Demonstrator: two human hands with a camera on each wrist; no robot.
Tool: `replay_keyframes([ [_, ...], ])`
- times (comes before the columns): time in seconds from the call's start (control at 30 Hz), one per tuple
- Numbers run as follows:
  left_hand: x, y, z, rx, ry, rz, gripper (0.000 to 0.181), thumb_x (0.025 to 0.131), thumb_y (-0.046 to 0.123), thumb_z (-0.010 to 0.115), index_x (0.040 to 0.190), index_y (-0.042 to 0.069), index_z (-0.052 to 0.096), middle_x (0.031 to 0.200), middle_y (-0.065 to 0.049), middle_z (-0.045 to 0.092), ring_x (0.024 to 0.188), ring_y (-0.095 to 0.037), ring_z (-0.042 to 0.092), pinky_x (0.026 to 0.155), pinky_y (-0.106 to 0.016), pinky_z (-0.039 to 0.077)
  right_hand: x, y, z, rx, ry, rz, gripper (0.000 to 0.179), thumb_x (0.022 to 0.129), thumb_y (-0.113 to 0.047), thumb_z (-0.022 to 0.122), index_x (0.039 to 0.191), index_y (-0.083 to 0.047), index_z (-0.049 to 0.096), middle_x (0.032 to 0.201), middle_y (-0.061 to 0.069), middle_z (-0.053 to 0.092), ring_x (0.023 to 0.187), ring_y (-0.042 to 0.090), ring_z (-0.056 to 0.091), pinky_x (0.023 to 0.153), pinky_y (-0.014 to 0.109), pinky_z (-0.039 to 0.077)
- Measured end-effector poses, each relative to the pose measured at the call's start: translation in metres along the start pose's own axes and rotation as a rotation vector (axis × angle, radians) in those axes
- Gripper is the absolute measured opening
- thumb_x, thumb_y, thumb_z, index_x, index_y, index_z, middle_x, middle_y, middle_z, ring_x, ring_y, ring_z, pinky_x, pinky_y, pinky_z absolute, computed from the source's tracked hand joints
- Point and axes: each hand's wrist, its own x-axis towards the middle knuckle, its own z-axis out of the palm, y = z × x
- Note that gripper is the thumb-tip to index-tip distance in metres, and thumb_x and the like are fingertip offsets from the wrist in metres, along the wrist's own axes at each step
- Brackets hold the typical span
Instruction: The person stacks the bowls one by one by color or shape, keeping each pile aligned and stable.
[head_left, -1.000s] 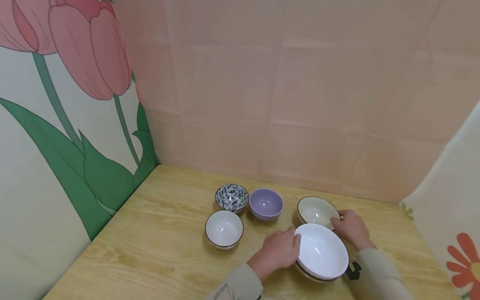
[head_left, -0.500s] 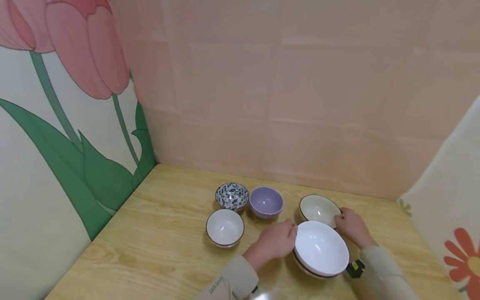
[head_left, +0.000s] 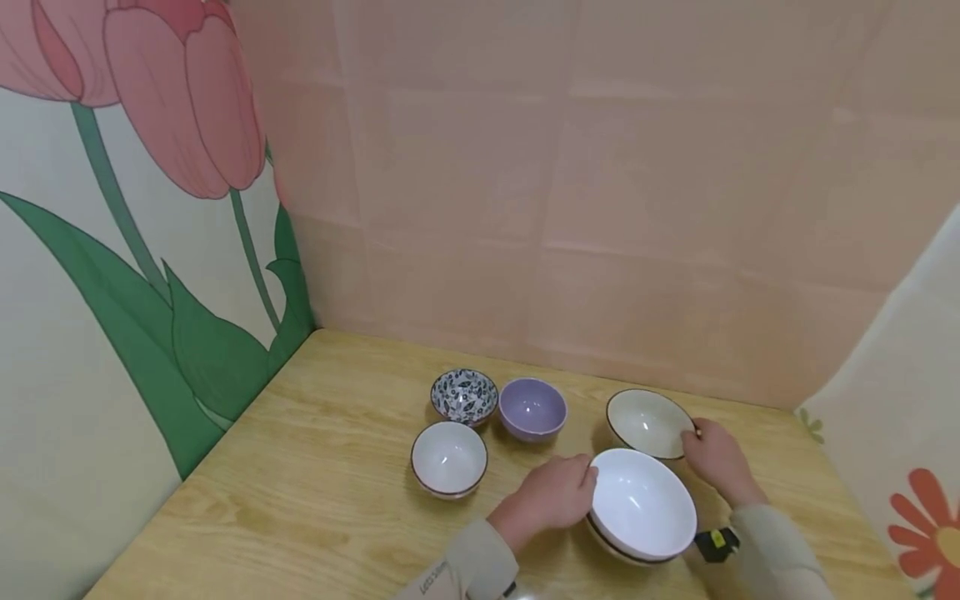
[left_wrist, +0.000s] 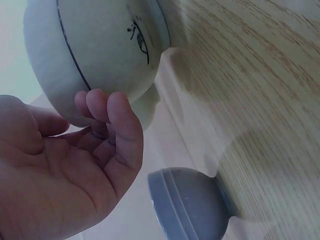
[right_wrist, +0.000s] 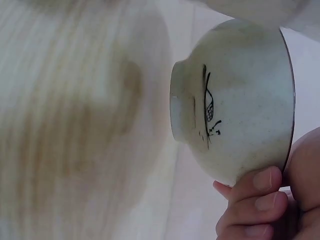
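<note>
A white bowl (head_left: 645,504) sits nested in a dark-rimmed cream bowl (left_wrist: 115,55) that bears a small dark drawing. My left hand (head_left: 551,493) grips this pair at the left rim, thumb at the white bowl and fingers curled against the outside. Just behind the pair is another cream bowl (head_left: 647,421) with a brown rim. Its right edge is pinched by my right hand (head_left: 718,457), thumb over the rim and fingers against the outer wall (right_wrist: 240,110). In the head view the white bowl overlaps the front of this bowl.
To the left on the wooden table (head_left: 300,500) stand a floral-patterned bowl (head_left: 463,396), a purple bowl (head_left: 532,408) and a brown-rimmed white bowl (head_left: 448,458). A pink cloth wall (head_left: 525,208) rises behind the table, and a tulip-print cloth (head_left: 135,292) hangs at the left.
My right hand and the brown-rimmed cream bowl have shifted a little to the right. The nested bowls and my left hand stay almost where they were.
</note>
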Motion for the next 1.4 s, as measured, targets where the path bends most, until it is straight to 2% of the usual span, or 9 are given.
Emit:
replay_keyframes([
  [0.17, 0.000, 0.000, 0.001, 0.003, 0.004, 0.000, 0.042, 0.108, 0.037, 0.034, 0.130, 0.016, 0.062, 0.119, 0.003, 0.070, 0.113, -0.015, 0.064, 0.095, -0.029, 0.051, -0.003, -0.006, -0.012, 0.027, 0.053, -0.024, 0.039, 0.100, -0.013, 0.038, 0.110, 0.018, 0.059, 0.092, 0.028, 0.066, 0.076, 0.033, 0.059, 0.060, 0.035, 0.045],
  [0.3, 0.000, -0.001, 0.001, 0.000, -0.005, -0.001, 0.041, 0.108, 0.037, 0.034, 0.126, 0.017, 0.064, 0.116, 0.003, 0.070, 0.111, -0.015, 0.064, 0.094, -0.030, 0.051, -0.009, -0.016, -0.023, 0.046, 0.076, -0.027, 0.040, 0.101, -0.014, 0.038, 0.114, 0.019, 0.058, 0.097, 0.031, 0.066, 0.078, 0.034, 0.060, 0.060, 0.036, 0.046],
  [0.43, 0.000, -0.001, 0.000, -0.011, -0.017, -0.003, 0.041, 0.108, 0.037, 0.034, 0.126, 0.016, 0.063, 0.116, 0.003, 0.070, 0.111, -0.015, 0.064, 0.095, -0.030, 0.051, -0.016, -0.027, -0.033, 0.058, 0.102, -0.043, 0.043, 0.103, -0.015, 0.038, 0.124, 0.020, 0.053, 0.111, 0.038, 0.062, 0.090, 0.044, 0.063, 0.067, 0.042, 0.052],
  [0.53, 0.001, -0.001, -0.001, -0.020, -0.029, -0.009, 0.044, 0.108, 0.038, 0.032, 0.133, 0.015, 0.061, 0.124, 0.001, 0.068, 0.116, -0.016, 0.063, 0.099, -0.031, 0.050, -0.022, -0.035, -0.040, 0.069, 0.120, -0.060, 0.045, 0.104, -0.016, 0.039, 0.130, 0.020, 0.049, 0.119, 0.042, 0.057, 0.102, 0.051, 0.061, 0.072, 0.047, 0.054],
  [0.7, 0.002, -0.001, -0.002, -0.038, -0.044, -0.020, 0.047, 0.108, 0.038, 0.032, 0.138, 0.014, 0.058, 0.132, 0.001, 0.065, 0.123, -0.016, 0.060, 0.104, -0.032, 0.047, -0.032, -0.047, -0.049, 0.080, 0.123, -0.085, 0.045, 0.104, -0.016, 0.041, 0.130, 0.020, 0.049, 0.119, 0.042, 0.057, 0.102, 0.051, 0.062, 0.068, 0.042, 0.055],
  [0.93, 0.002, -0.002, 0.001, -0.079, -0.060, -0.034, 0.046, 0.108, 0.039, 0.033, 0.138, 0.015, 0.058, 0.132, 0.001, 0.065, 0.123, -0.016, 0.060, 0.104, -0.033, 0.047, -0.050, -0.060, -0.054, 0.093, 0.082, -0.098, 0.045, 0.106, -0.018, 0.042, 0.128, 0.019, 0.052, 0.113, 0.038, 0.063, 0.092, 0.040, 0.065, 0.063, 0.033, 0.052],
  [1.1, 0.001, -0.004, 0.003, -0.117, -0.052, -0.039, 0.047, 0.108, 0.040, 0.033, 0.139, 0.015, 0.058, 0.133, 0.001, 0.064, 0.124, -0.016, 0.059, 0.105, -0.034, 0.047, -0.064, -0.067, -0.054, 0.109, 0.062, -0.120, 0.043, 0.106, -0.018, 0.043, 0.125, 0.019, 0.055, 0.103, 0.031, 0.068, 0.080, 0.026, 0.063, 0.059, 0.028, 0.049],
  [1.23, 0.001, -0.006, 0.004, -0.161, -0.037, -0.040, 0.047, 0.108, 0.041, 0.033, 0.140, 0.016, 0.057, 0.133, 0.002, 0.064, 0.124, -0.017, 0.059, 0.105, -0.036, 0.047, -0.075, -0.069, -0.052, 0.133, 0.080, -0.154, 0.038, 0.105, -0.014, 0.046, 0.124, 0.017, 0.057, 0.096, 0.025, 0.071, 0.070, 0.012, 0.058, 0.055, 0.025, 0.046],
  [1.4, 0.003, -0.006, 0.001, -0.175, -0.028, -0.039, 0.046, 0.108, 0.039, 0.033, 0.141, 0.016, 0.056, 0.136, 0.003, 0.062, 0.126, -0.016, 0.058, 0.106, -0.034, 0.046, -0.085, -0.069, -0.050, 0.150, 0.074, -0.194, 0.036, 0.104, -0.012, 0.049, 0.124, 0.015, 0.059, 0.093, 0.020, 0.072, 0.071, 0.005, 0.060, 0.058, 0.025, 0.049],
])
